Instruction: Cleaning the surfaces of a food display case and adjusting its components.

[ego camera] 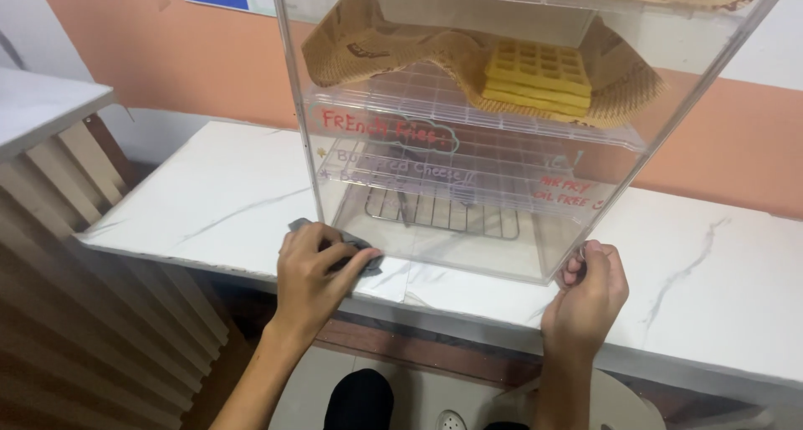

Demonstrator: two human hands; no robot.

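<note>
Left hand: the left hand [314, 267] lies flat on a small grey cloth [361, 256], with its fingers bent down over it. Its grip is pressed on the cloth.
Cloth: it sits on the worktop [209, 204], right at the bottom left corner of the clear box [468, 221], touching the box.
Right hand: the right hand [590, 292] is at the bottom right corner of the clear box. Its fingers are curled tight around that corner edge, so its grip is clamped on the box.
Clear box: it stands upright on the white, marble-look worktop. It has see-through walls with coloured writing on the front.
Inside the box: yellow waffles [537, 74] are stacked on brown paper [368, 41] on a clear shelf. A metal rack [443, 212] lies low down near the bottom.
Behind: an orange wall [150, 53].
</note>
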